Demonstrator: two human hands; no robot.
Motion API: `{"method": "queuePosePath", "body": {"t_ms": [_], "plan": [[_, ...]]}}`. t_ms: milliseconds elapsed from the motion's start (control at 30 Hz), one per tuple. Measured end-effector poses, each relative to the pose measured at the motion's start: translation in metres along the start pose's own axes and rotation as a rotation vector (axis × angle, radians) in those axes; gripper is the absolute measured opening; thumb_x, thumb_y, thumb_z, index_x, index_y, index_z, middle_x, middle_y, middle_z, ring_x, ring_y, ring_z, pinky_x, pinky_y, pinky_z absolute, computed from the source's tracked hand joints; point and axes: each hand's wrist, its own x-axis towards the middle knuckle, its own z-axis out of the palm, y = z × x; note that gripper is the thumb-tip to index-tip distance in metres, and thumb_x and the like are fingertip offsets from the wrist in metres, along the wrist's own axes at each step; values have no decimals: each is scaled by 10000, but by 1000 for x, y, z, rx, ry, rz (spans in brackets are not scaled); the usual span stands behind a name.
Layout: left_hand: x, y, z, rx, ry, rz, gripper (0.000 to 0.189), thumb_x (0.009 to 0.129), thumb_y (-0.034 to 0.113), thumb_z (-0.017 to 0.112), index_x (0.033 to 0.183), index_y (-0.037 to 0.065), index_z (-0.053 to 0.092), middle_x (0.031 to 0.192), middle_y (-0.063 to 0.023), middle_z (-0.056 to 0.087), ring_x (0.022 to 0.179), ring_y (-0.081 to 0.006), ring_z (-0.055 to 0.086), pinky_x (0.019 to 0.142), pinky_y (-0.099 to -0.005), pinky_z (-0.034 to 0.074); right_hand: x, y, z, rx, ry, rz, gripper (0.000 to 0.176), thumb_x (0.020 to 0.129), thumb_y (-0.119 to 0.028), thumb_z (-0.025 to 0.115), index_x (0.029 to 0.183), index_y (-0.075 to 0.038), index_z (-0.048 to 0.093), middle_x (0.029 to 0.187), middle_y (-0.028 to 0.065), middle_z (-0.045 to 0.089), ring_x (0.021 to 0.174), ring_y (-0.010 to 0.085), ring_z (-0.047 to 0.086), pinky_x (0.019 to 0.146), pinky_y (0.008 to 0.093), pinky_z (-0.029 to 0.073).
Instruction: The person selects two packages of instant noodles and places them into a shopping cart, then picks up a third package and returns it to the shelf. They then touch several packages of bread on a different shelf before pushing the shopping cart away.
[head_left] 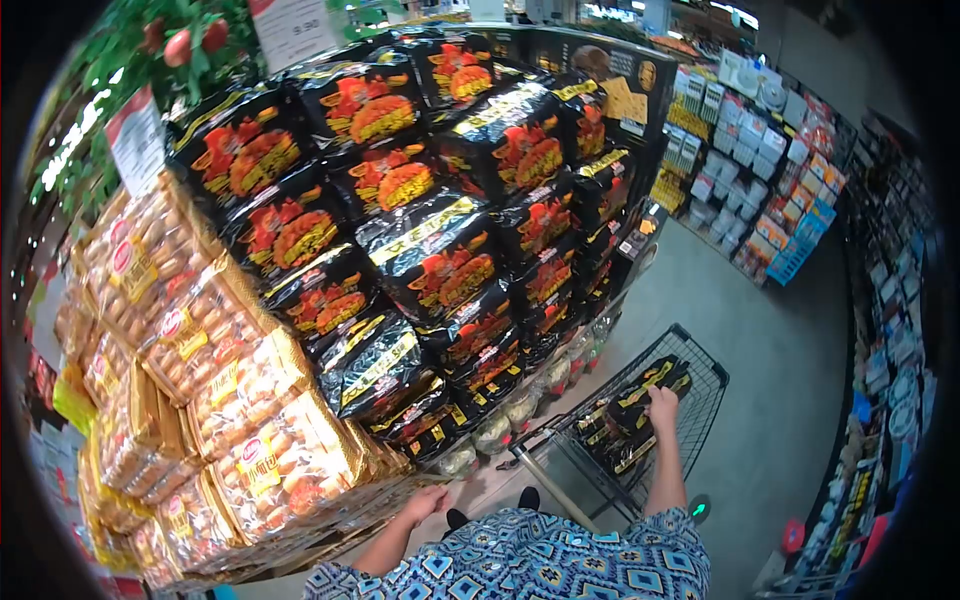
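Observation:
My right hand [661,408] reaches down into the black wire shopping cart [700,360] and rests on a black noodle pack [645,385] lying there with other black packs. My left hand [425,503] hangs low by the front edge of the display, fingers loosely apart, holding nothing. It is close to the clear packs of bread rolls [275,465]. A tall stack of black noodle multipacks [430,250] rises in front of me.
Stacked bread packs [150,290] fill the left side of the display. Bagged goods [505,410] line its base beside the cart. A grey floor aisle [780,340] runs right, with shelves of boxed goods [760,150] beyond and more shelving [890,380] at far right.

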Motion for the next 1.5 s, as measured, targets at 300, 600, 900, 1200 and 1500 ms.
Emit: {"method": "queuePosePath", "body": {"t_ms": [300, 600, 900, 1200, 1500], "plan": [[-83, 160, 95, -241, -477, 276, 457, 1020, 356, 361, 1221, -26, 509, 1085, -138, 621, 964, -229, 629, 898, -345, 501, -131, -183, -14, 520, -259, -301, 166, 871, -161, 583, 790, -20, 615, 702, 37, 618, 511, 88, 526, 482, 252, 438], [-112, 181, 128, -902, -935, 253, 588, 941, 551, 371, 1304, 114, 523, 1225, -119, 606, 1038, -286, 627, 901, -472, 508, -223, -215, 42, 603, -894, -102, 203, 866, -90, 557, 945, 81, 630, 865, 100, 672, 756, 145, 625, 702, 275, 502], [-101, 167, 108, -1029, -743, 319, 577, 940, 546, 372, 1314, 130, 513, 1271, -101, 577, 1102, -299, 585, 952, -471, 472, -223, -216, 56, -12, -1057, -345, 265, 943, -194, 574, 1001, 48, 665, 941, 9, 658, 865, 87, 564, 800, 276, 472], [-101, 160, 111, -857, -843, 190, 573, 950, 537, 374, 1315, 115, 507, 1273, -116, 572, 1106, -286, 591, 938, -454, 492, -221, -209, 55, 317, -1083, -116, 240, 942, -175, 575, 1004, 33, 677, 947, 23, 677, 868, 91, 601, 807, 268, 482], [-104, 150, 127, -984, -849, 145, 429, 1005, 339, 360, 1343, 93, 457, 1289, -114, 551, 1132, -255, 572, 954, -421, 485, -224, -211, 62, 329, -1129, -2, 328, 924, -206, 579, 1155, 26, 601, 1037, 68, 663, 929, 125, 614, 858, 296, 482]]}}
